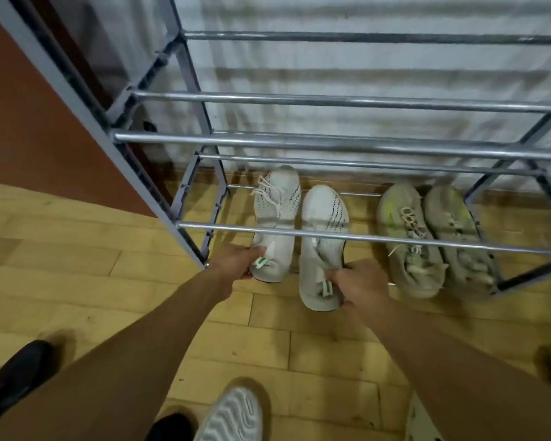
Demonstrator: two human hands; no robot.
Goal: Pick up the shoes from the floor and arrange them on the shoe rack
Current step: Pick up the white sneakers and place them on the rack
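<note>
Now each hand, left hand (240,261) and right hand (358,286), grips a white shoe's (275,224) heel on the rack's (331,235) bottom shelf; next, push both farther in.

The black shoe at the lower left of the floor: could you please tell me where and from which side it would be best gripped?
Probably at the heel collar, reaching down from above. The black shoe lies apart on the floor, partly cut off by the frame edge, with nothing over it. Both hands already grip the white sneakers that way: left hand, right hand.
</note>
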